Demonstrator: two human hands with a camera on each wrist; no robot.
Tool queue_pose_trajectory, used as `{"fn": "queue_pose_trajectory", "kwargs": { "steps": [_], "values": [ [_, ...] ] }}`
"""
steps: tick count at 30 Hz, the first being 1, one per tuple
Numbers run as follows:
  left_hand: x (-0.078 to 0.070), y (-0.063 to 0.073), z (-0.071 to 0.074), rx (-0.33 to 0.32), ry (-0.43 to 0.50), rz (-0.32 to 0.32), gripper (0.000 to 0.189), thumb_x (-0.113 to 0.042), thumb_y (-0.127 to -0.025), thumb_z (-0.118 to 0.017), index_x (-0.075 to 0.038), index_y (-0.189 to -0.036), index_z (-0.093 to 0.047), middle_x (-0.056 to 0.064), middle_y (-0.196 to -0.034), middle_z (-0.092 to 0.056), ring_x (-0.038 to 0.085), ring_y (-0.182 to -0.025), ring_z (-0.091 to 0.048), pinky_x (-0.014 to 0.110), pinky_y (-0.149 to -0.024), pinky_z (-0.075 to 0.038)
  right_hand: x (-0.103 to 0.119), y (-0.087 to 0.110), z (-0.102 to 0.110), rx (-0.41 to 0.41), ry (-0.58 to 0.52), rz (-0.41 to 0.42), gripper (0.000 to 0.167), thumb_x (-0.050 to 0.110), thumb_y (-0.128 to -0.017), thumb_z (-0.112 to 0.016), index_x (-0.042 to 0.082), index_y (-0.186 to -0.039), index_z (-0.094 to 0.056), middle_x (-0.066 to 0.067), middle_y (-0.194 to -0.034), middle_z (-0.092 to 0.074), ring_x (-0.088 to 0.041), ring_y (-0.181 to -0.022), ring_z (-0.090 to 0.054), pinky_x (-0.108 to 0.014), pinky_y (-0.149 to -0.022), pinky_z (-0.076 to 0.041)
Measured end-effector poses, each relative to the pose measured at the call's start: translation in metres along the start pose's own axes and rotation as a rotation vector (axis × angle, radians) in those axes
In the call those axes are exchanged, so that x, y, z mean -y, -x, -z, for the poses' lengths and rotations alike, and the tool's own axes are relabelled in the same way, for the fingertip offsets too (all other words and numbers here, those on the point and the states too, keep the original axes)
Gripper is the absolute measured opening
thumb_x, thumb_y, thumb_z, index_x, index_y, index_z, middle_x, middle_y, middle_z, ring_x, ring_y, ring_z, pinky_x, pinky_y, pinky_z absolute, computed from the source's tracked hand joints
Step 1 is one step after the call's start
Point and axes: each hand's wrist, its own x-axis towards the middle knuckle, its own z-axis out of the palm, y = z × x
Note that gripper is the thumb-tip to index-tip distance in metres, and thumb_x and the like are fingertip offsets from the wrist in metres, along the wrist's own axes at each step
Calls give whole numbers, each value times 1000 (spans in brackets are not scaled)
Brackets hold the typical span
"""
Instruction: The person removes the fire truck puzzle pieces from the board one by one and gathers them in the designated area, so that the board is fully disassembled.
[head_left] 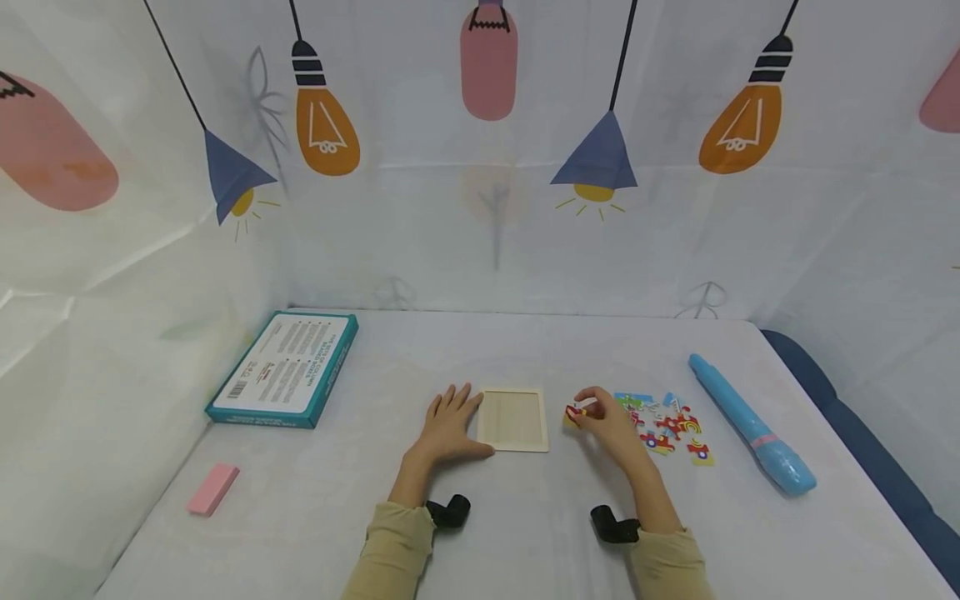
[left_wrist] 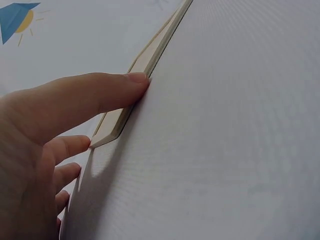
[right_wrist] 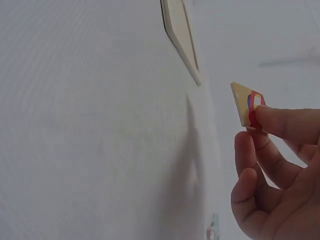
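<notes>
A square wooden puzzle frame (head_left: 513, 421) with a bare inside lies flat in the middle of the table. My left hand (head_left: 448, 432) is spread at its left side, fingers straight. In the left wrist view the thumb (left_wrist: 135, 80) rests on the frame's near rim (left_wrist: 115, 122), while the forefinger touches close to the corner. Just right of the frame, my right hand (head_left: 611, 429) pinches a puzzle piece (right_wrist: 247, 105) between thumb and fingers, above the table. That piece is yellow with red and a bit of blue. Several loose puzzle pieces (head_left: 660, 442) lie beyond the right hand.
At the back left lies a teal-edged box (head_left: 288, 367), with a pink block (head_left: 213, 489) nearer the left edge. A long blue bottle-shaped object (head_left: 750, 425) lies on the right. Behind the table hangs a lamp-patterned curtain (head_left: 420, 233).
</notes>
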Motion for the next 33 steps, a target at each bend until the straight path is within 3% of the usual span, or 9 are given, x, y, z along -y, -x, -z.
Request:
{"fn": "queue_pose_trajectory", "kwargs": {
  "steps": [6, 16, 26, 33],
  "values": [
    [1, -1, -1, 4, -3, 6, 92, -49, -67, -74, -10, -142, -38, 15, -150, -24, 37, -139, -12, 53, -110, -9, -13, 6, 13, 3, 41, -36, 26, 10, -86, -62, 7, -111, -54, -11, -94, -58, -24, -87, -56, -29, -64, -44],
    [5, -2, -4, 4, 6, 6, 93, -49, -66, -74, -10, -142, -38, 14, -150, -24, 36, -139, -12, 53, -109, -9, -29, 16, 32, 8, 69, -35, 26, 7, -87, -59, 5, -112, -54, -12, -94, -54, -23, -85, -50, -28, -65, -40],
    [5, -2, -3, 0, 1, 0, 93, -49, -66, -74, -9, -141, -38, 15, -150, -24, 37, -139, -12, 54, -109, -10, -36, 21, 46, 3, 196, -60, 22, 0, -84, -60, 1, -105, -59, -19, -97, -58, -31, -90, -55, -42, -72, -46],
    [5, -1, -3, -1, 4, -5, 93, -49, -66, -74, -9, -142, -37, 15, -150, -24, 37, -139, -12, 54, -109, -10, -37, 21, 48, -19, 331, -68, 21, 0, -82, -62, 0, -103, -60, -16, -89, -59, -28, -82, -53, -43, -70, -43]
  ]
}}
